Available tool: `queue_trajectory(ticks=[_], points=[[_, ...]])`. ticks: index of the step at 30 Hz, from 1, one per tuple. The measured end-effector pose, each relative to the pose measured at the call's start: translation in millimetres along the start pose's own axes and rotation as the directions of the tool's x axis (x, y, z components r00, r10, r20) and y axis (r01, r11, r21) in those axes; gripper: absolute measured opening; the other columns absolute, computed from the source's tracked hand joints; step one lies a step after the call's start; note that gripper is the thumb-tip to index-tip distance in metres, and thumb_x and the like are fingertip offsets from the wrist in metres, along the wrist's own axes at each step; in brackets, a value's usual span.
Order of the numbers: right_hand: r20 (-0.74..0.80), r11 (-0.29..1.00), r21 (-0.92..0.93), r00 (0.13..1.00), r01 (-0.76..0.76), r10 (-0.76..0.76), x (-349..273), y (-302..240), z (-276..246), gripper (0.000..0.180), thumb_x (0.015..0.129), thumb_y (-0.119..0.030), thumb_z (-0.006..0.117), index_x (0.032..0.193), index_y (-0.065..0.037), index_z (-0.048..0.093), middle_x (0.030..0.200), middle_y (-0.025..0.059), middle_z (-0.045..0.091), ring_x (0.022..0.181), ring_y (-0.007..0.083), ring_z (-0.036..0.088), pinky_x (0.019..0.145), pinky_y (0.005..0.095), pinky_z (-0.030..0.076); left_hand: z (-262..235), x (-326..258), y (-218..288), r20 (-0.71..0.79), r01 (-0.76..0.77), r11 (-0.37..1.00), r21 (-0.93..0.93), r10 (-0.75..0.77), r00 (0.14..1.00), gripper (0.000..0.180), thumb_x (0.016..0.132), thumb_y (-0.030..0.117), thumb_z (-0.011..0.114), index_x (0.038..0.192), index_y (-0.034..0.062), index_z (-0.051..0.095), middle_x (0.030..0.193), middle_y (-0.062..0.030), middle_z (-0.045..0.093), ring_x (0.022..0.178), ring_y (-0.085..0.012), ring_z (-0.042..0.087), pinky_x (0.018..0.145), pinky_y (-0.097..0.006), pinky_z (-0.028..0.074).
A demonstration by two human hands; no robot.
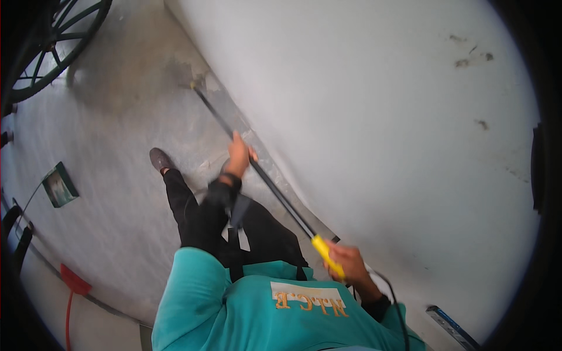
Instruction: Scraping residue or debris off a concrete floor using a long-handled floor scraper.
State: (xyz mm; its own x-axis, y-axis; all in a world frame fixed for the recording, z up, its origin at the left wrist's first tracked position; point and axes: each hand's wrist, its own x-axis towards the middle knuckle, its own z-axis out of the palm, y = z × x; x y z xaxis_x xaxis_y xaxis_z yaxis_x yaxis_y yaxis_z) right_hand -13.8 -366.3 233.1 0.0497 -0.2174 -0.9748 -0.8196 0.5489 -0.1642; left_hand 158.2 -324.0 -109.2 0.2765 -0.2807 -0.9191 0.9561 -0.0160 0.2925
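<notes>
A long thin black wand [281,196] with a yellow grip runs slantwise across the head view. My right hand [349,264] is closed round the yellow grip [324,250] near my waist. Farther up the shaft, my left hand [238,155] is wrapped round the black tube. The wand's small yellow tip [193,85] points at the floor by the foot of the wall, where a darker patch [205,82] shows. A black hose or cable [391,289] curves down beside my right forearm. Whether anything comes out of the tip, I cannot tell.
A pale wall [380,105] rises close along the right. Far left stands a spoked wheel [52,47]. On the grey floor [111,152] are a dark green tray [60,185] with a thin handle and a red long-handled tool [75,279]. A long dark-blue object [452,326] lies at lower right.
</notes>
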Motion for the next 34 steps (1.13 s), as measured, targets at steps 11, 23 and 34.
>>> queue_trajectory(ticks=[11,23,34], points=[[0.081,0.977,0.178,0.991,-0.120,0.108,-11.5,-13.7,1.1,0.041,0.075,-0.016,0.043,0.111,-0.001,0.032,0.069,0.0097,0.051,0.048,0.0080,0.045,0.046,0.0183,0.038,12.8,-17.0,12.4,-0.126,0.066,0.990,-0.126,-0.082,0.989,0.040,0.078,0.037,0.030,0.055,0.0042,0.030,0.040,-0.0070,0.030,0.029,-0.0192,0.033,0.026,-0.031,0.030],[0.087,0.971,0.227,0.994,-0.078,0.059,7.1,-50.1,28.1,0.042,0.076,-0.018,0.043,0.114,-0.006,0.030,0.062,0.0073,0.046,0.043,0.0091,0.041,0.037,0.0186,0.034,21.0,17.9,73.7,0.004,-0.121,0.993,0.011,0.121,0.993,0.047,0.078,0.040,0.025,0.044,0.0071,0.029,0.035,-0.0091,0.032,0.027,-0.0227,0.036,0.029,-0.034,0.032],[0.163,0.968,0.211,0.981,-0.139,0.106,20.9,-82.7,28.6,0.046,0.076,-0.020,0.043,0.116,-0.006,0.026,0.065,0.0094,0.045,0.044,0.0110,0.041,0.039,0.0196,0.034,29.8,41.8,103.0,-0.107,-0.053,0.990,-0.130,0.039,0.993,0.040,0.077,0.036,0.029,0.057,0.0024,0.035,0.038,-0.0099,0.034,0.029,-0.0218,0.037,0.029,-0.034,0.034]])
